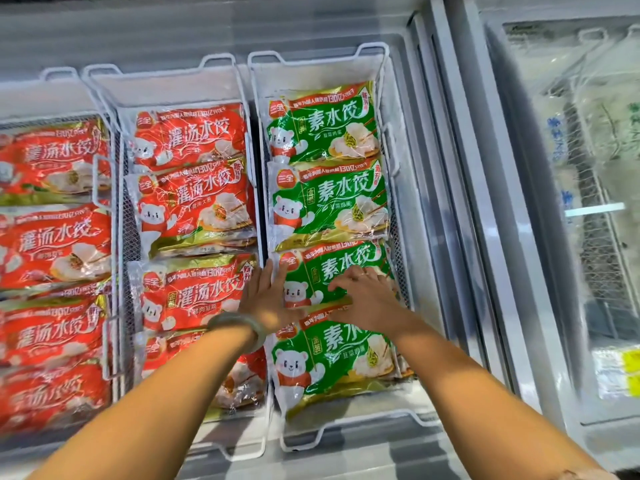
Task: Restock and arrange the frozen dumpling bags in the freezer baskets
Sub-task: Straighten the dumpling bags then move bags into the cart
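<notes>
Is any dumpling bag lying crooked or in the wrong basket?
Colours are sorted correctly. In the middle basket, the second red bag lies tilted against its neighbours. Both hands lie flat on the third green bag.

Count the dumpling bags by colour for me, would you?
Green bags: 4, all in the right basket.
Red bags: 9 showing, 4 in the middle basket, 5 in the left one, cut off by the frame.
Total: 13.
</notes>
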